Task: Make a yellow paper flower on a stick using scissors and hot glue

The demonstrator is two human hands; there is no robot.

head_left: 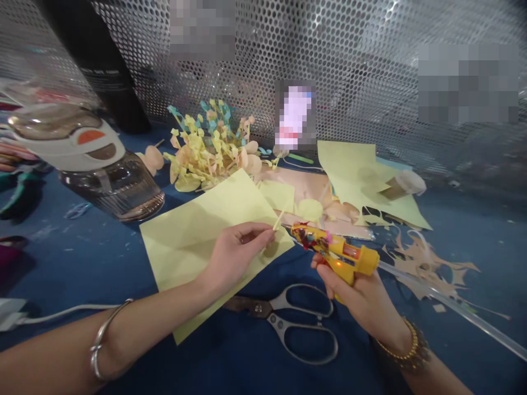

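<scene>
- Left hand [236, 252] has a skinny, pale yellow strip [279, 219] pinched between thumb and fingertips, so that grip is pretty narrow. The strip's free end sticks up past the fingers at a slant.
- Right hand [354, 291] is wrapped around a glossy yellow plastic glue gun [329, 247], its nozzle just beside the strip. Can't tell if they touch.
- A long, smooth, see-through glue stick [448, 310] pokes out of the gun's back, to the right of that grip.
- Under the left hand there's a flat, matte yellow paper sheet [197, 230], corners crisp.
- Metal scissors [304, 323] with big looped handles lie on the near side, between the two grips.
- Beyond the left grip: a bushy clump of papery flowers [209, 148], all small angular bits and rounded petals.
- Pose-wise, left wrist's fairly straight, fingers curled; right forearm angles in from the near right, gun pointing at the left hand.
</scene>
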